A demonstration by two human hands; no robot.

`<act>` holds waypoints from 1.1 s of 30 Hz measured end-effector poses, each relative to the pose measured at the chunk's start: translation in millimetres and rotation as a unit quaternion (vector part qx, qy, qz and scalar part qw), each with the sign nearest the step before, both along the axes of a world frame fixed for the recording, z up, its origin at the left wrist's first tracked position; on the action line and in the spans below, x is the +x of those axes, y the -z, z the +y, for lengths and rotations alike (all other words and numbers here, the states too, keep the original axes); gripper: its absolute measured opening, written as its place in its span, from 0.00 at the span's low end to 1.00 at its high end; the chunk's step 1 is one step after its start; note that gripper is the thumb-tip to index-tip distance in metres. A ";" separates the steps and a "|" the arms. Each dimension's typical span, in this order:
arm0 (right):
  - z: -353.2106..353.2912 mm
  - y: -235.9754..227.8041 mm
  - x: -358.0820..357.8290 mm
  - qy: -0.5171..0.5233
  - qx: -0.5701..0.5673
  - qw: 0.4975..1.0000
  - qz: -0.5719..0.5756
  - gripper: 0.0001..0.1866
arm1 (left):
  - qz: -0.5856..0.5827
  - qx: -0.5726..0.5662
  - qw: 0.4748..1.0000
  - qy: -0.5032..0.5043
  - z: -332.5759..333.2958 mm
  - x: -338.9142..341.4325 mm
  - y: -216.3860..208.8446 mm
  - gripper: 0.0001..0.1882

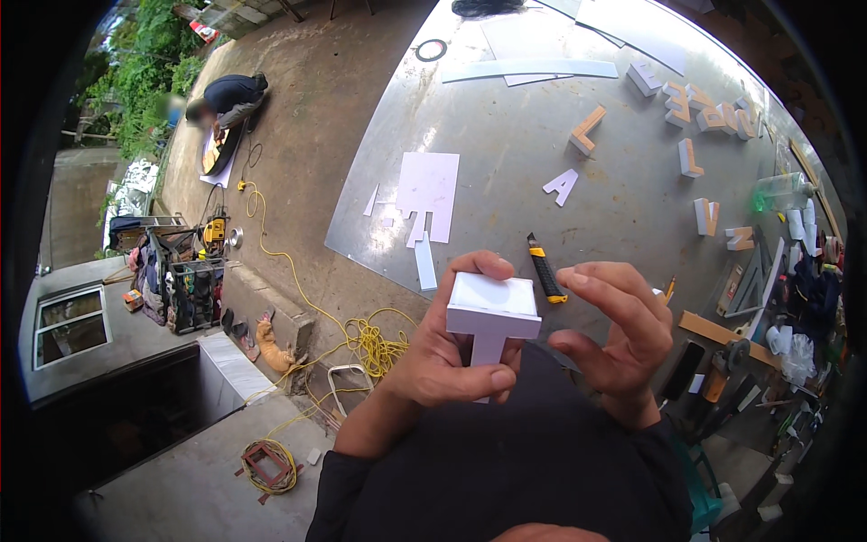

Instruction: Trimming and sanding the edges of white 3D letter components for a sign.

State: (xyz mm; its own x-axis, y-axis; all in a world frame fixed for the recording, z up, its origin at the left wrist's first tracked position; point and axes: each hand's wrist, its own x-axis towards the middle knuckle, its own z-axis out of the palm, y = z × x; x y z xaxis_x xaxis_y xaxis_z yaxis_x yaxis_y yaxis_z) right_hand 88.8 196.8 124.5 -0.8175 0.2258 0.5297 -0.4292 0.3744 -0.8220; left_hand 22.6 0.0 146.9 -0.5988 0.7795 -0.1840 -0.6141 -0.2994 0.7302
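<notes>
My left hand (429, 370) grips a white T-shaped block (490, 321), thumb across its stem and fingers around the far side. The block's broad end faces up. To its right my right hand (623, 330) hovers apart from it, fingers curved and spread with nothing visible between them. A black and yellow utility knife (545, 269) lies on the grey metal table (492, 199) just beyond both hands. Near it are a flat white letter cutout (561, 187) and a letter block with a tan face (588, 130). A notched white sheet (428, 185) lies farther left.
Several letter blocks (691, 158) stand along the table's right side. White strips (533, 70) and a tape roll (431, 51) lie at the far end. Tools, including an angle grinder (720, 370), crowd the right. Left are a yellow cord (370, 345), a cat (271, 345) and a bending person (230, 99).
</notes>
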 end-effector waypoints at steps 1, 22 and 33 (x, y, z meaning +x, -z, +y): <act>-2.2 -1.4 0.0 -0.017 -0.004 1.000 0.009 0.25 | -0.007 0.015 1.000 0.025 -1.5 0.9 1.5 0.43; -2.4 -1.9 -3.3 -0.047 -0.020 0.995 0.086 0.19 | -0.023 -0.042 0.996 0.080 13.6 11.7 -9.7 0.40; 7.4 6.3 1.6 -0.089 -0.096 0.991 0.017 0.18 | -0.081 -0.075 0.988 0.104 21.3 7.2 -18.5 0.38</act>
State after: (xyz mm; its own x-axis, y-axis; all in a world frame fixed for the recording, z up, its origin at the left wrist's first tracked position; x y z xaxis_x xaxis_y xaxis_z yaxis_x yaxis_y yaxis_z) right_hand 90.4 204.2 118.2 -0.8358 0.1794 0.5190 -0.5032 0.1280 -0.8546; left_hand 29.8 21.4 165.4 -0.3815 0.8395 -0.3868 -0.7640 -0.0508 0.6432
